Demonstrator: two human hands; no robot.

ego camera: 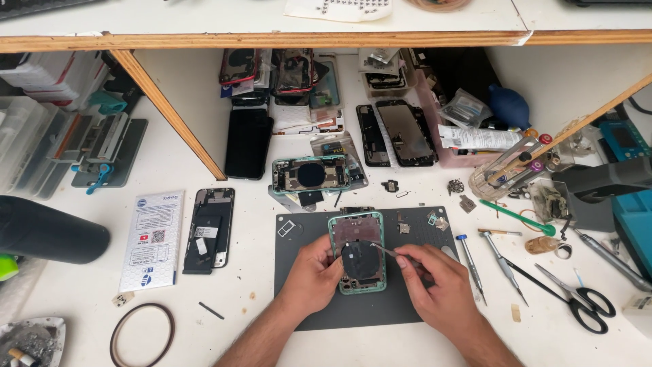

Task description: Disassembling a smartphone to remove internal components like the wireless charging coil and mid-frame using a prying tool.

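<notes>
An opened green phone housing (358, 251) lies on a dark grey work mat (370, 306), its black round coil facing up. My left hand (312, 272) grips the housing's left edge and holds it steady. My right hand (435, 275) pinches thin metal tweezers (380, 250) whose tips reach onto the coil near the housing's middle. Small loose parts (435, 221) rest at the mat's upper right corner.
A second green housing (311, 174), black phone screens (248, 143) and spare frames lie behind the mat. Screwdrivers (470, 261), scissors (577, 299) and a green tool (516, 216) are to the right. A phone part (210, 230), a white package (153, 238) and a rubber ring (141, 333) lie left.
</notes>
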